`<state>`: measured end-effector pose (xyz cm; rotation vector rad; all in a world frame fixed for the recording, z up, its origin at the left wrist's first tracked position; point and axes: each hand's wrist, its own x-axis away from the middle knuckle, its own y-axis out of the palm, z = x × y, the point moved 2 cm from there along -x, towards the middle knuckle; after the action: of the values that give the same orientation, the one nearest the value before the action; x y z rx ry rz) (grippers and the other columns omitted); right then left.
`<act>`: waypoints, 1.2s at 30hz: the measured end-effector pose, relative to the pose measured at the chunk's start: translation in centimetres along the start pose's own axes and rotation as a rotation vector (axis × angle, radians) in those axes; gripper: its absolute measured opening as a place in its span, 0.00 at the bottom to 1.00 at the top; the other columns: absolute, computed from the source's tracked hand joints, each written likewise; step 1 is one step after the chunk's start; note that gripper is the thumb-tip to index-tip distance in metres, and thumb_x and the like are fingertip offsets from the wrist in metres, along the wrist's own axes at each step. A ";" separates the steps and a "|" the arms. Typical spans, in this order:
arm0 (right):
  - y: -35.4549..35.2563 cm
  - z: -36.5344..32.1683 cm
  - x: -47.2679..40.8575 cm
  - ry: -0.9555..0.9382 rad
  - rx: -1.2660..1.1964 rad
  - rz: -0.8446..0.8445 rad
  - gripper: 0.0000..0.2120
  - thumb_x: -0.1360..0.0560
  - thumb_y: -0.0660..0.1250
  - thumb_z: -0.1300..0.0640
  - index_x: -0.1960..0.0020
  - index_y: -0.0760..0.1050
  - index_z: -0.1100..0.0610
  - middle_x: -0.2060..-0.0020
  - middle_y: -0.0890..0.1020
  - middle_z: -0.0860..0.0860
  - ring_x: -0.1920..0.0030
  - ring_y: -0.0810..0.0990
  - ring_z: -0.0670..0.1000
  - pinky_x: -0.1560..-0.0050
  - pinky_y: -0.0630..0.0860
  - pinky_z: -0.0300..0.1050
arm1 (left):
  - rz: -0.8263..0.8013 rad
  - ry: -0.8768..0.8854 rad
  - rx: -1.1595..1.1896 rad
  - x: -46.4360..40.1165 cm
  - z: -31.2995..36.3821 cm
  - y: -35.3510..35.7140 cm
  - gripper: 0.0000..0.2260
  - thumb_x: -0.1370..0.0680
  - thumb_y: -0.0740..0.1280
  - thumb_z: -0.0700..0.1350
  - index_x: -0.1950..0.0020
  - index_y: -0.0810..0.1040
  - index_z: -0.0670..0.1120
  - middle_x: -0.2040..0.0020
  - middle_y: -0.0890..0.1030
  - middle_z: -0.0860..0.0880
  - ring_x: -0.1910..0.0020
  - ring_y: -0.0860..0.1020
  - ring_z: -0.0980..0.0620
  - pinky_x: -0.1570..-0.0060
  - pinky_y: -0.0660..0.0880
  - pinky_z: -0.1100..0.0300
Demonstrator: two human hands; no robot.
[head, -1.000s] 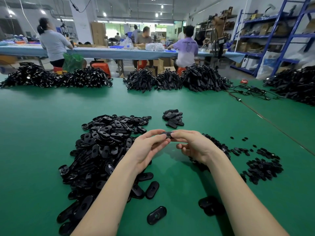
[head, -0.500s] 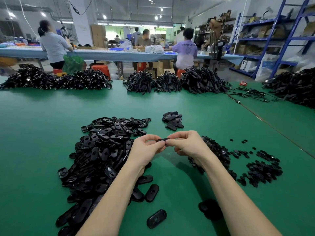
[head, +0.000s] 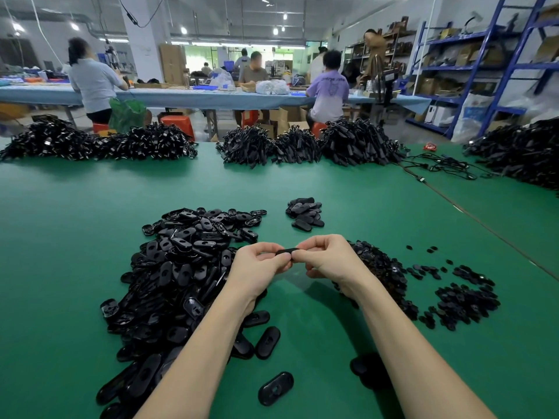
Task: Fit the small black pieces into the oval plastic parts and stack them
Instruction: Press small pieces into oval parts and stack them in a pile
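Oval plastic part (head: 286, 252), black and seen edge-on, is held above the green tabletop (head: 75, 237), the left hand (head: 257, 267) pinching one end in curled fingers and the right hand (head: 329, 258) pinching the other, with open green cloth under the wrists and between the forearms. A big heap of oval parts (head: 175, 273) lies just left of the left arm, a small stack (head: 304, 213) sits beyond the hands, and the small black pieces (head: 465, 300) spread to the right. Bundled black cords (head: 357, 143) line the far edge, with seated workers and blue shelving (head: 484, 68) behind.
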<state>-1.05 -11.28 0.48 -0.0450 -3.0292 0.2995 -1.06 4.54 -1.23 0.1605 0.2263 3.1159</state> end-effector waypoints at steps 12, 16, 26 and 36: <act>0.1 0.3 -0.1 -0.006 -0.010 0.009 0.04 0.29 0.76 0.64 0.58 0.81 0.59 0.70 0.81 0.48 0.73 0.77 0.43 0.68 0.78 0.38 | 0.004 0.000 -0.040 -0.3 -0.5 -0.1 0.05 0.26 0.73 0.32 0.54 0.80 0.40 0.63 0.86 0.44 0.65 0.83 0.53 0.61 0.79 0.66; 0.3 0.4 -0.2 -0.022 0.005 0.023 0.05 0.29 0.76 0.64 0.58 0.81 0.59 0.68 0.84 0.50 0.68 0.81 0.45 0.67 0.78 0.38 | 0.035 0.001 -0.104 -0.4 -0.7 -0.1 0.05 0.27 0.73 0.33 0.54 0.81 0.41 0.63 0.86 0.44 0.64 0.83 0.53 0.56 0.78 0.62; 0.5 0.0 0.2 -0.076 -0.055 0.013 0.04 0.27 0.76 0.66 0.55 0.81 0.62 0.68 0.82 0.52 0.69 0.81 0.47 0.65 0.81 0.41 | 0.034 0.045 -0.092 -0.4 -0.4 -0.4 0.07 0.26 0.74 0.35 0.50 0.80 0.39 0.63 0.86 0.45 0.65 0.82 0.54 0.56 0.78 0.64; -1.2 -0.1 0.0 -0.058 -0.136 -0.013 0.04 0.24 0.73 0.61 0.50 0.81 0.58 0.61 0.87 0.53 0.73 0.75 0.47 0.63 0.83 0.45 | 0.011 0.316 -0.479 -0.1 0.9 0.3 0.08 0.26 0.74 0.38 0.55 0.82 0.51 0.60 0.86 0.50 0.62 0.85 0.50 0.55 0.80 0.59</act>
<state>-1.07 -12.41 0.78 -0.0263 -3.1017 0.0955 -0.86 4.35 -0.31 -0.3361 -0.5183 3.0762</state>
